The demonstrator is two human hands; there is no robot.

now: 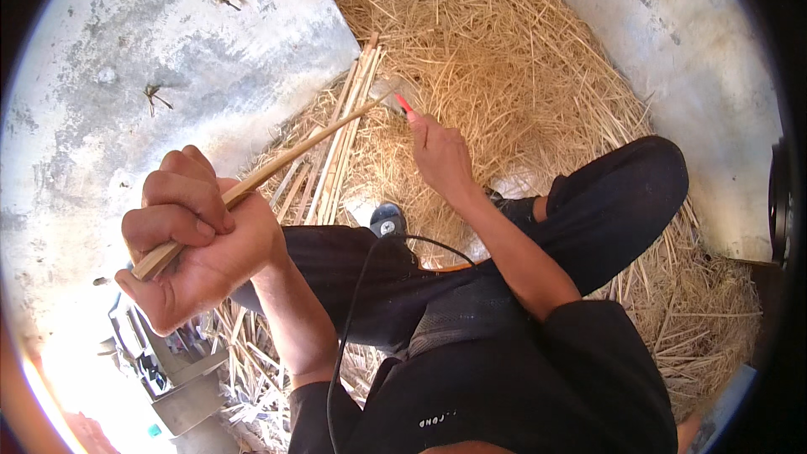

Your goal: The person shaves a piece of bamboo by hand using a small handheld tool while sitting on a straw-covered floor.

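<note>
My left hand (197, 240) is closed around a long, thin wooden stick (294, 151), pale and split-looking like bamboo. Its thick end pokes out near my thumb, and it slants up and right to a narrow tip. My right hand (441, 155) grips a small red tool with a dark part (404, 105), only a short length of which shows above the fingers. The red end is close to the stick's tip; whether they touch, I cannot tell. Any blade on the tool is too small or pale to make out.
Several long wooden strips (343, 147) lie side by side on the ground beyond my left hand. Dry shavings (504, 59) cover the ground in a thick heap. Worn whitish walls (168, 42) rise left and right. A black cable (357, 298) crosses my lap. Metal items (181, 382) stand at lower left.
</note>
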